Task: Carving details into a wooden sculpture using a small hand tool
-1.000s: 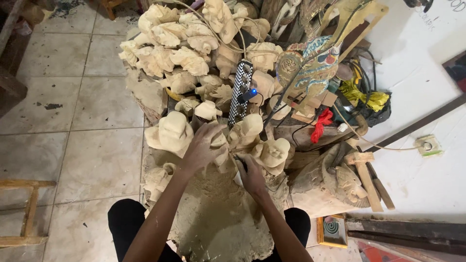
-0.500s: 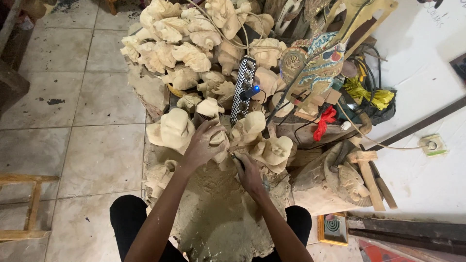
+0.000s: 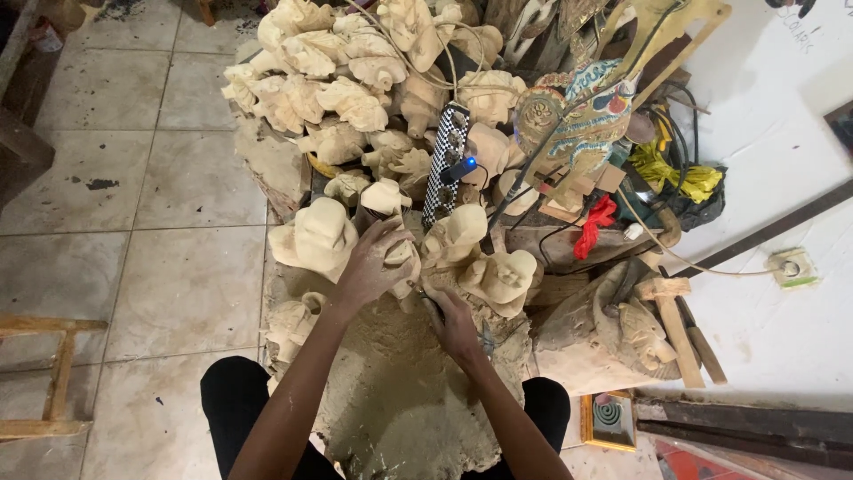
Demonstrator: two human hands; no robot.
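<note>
1. Your left hand [image 3: 373,262]: wrapped over a small pale unfinished wood carving [image 3: 402,260], grip closed on it, pressing it down so it stays steady. The carving sits at the near edge of the heap, just left of centre, on the sawdust-coated wooden work block [image 3: 400,400] between your knees.

2. Your right hand [image 3: 455,322]: just right of and nearer than the left, fingers curled at the base of that carving. Something thin and dark shows at the fingers, perhaps a tool, but you cannot tell what it is or how firmly the grip closes on it.

3. Rounded pale wooden figure [image 3: 318,236]: touching the left side of your left hand, upright.

4. 2 pale carved figures [image 3: 484,258]: just right of your hands, leaning together.

5. Heap of unpainted carved wooden pieces [image 3: 346,89]: piled far of the hands, stacked loosely within reach.

6. Black-and-white power strip [image 3: 445,160] with a blue light: lying across the heap, far of centre.

7. Painted ornate carved piece [image 3: 577,116]: far right, beside yellow cloth [image 3: 680,173] and red cloth [image 3: 593,224].

8. Grey tiled floor [image 3: 133,222]: left.

Change against 1 second ago: both hands remain on the same carving in nearly the same pose; the view has only shifted slightly.
</note>
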